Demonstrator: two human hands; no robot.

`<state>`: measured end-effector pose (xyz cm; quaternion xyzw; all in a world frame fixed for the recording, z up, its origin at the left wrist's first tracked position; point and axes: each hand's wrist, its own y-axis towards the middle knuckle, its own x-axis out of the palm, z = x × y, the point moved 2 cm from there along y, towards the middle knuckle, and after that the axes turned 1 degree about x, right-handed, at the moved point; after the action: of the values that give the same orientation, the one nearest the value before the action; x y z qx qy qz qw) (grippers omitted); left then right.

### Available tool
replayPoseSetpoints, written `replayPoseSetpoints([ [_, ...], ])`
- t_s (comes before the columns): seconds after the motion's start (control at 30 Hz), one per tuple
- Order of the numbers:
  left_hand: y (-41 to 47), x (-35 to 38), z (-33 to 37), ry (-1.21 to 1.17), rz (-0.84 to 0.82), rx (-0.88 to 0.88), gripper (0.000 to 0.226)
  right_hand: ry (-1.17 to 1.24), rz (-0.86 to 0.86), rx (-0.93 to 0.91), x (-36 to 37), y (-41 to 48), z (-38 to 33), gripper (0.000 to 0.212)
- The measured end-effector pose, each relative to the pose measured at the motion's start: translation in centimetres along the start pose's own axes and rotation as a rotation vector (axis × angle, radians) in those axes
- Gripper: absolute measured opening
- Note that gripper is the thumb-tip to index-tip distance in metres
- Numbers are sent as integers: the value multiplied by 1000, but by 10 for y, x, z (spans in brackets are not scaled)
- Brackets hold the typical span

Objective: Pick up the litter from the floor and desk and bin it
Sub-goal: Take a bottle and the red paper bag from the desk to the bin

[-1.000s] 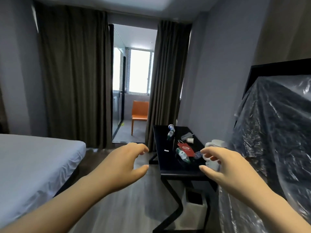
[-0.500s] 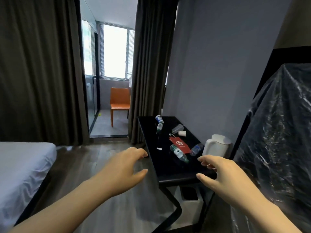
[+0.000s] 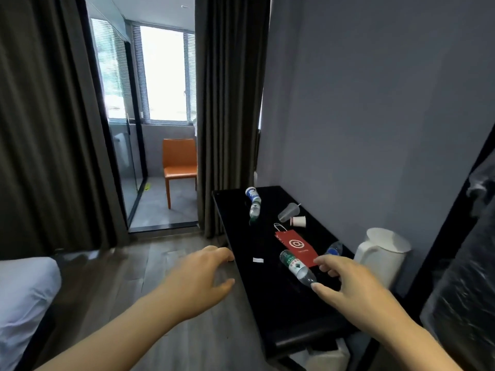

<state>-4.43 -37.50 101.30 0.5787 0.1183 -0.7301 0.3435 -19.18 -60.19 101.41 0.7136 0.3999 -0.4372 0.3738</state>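
A: How much litter is binned?
B: None, I judge. The bottle (image 3: 296, 266) lies on the desk (image 3: 239, 231), a red bag (image 3: 296, 245) touching it at 12 o'clock, cups (image 3: 298, 221) beyond.
A: And the hands?
B: Both empty, fingers spread. The right hand (image 3: 348, 286) is at 4 o'clock of the bottle, the left hand (image 3: 198, 277) at 9 o'clock.

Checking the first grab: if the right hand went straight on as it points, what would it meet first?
Probably the green-labelled water bottle lying on the black desk, just ahead of the right hand; height is unclear.
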Motion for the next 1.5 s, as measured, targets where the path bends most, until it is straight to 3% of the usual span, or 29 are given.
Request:
replayPoseSetpoints([
  [0.37, 140, 61, -85, -79, -137, 43, 39, 22, -88, 154, 64, 126, 37, 44],
  [0.83, 328, 128, -224, -111, -366, 241, 41, 95, -98, 565, 156, 258, 42, 43],
  [1.2, 428, 196, -230, -130, -570, 387, 45, 137, -83, 794, 188, 314, 77, 34],
  [1.5, 500, 255, -222, -46, -711, 384, 46, 220, -108, 870, 240, 360, 153, 45],
])
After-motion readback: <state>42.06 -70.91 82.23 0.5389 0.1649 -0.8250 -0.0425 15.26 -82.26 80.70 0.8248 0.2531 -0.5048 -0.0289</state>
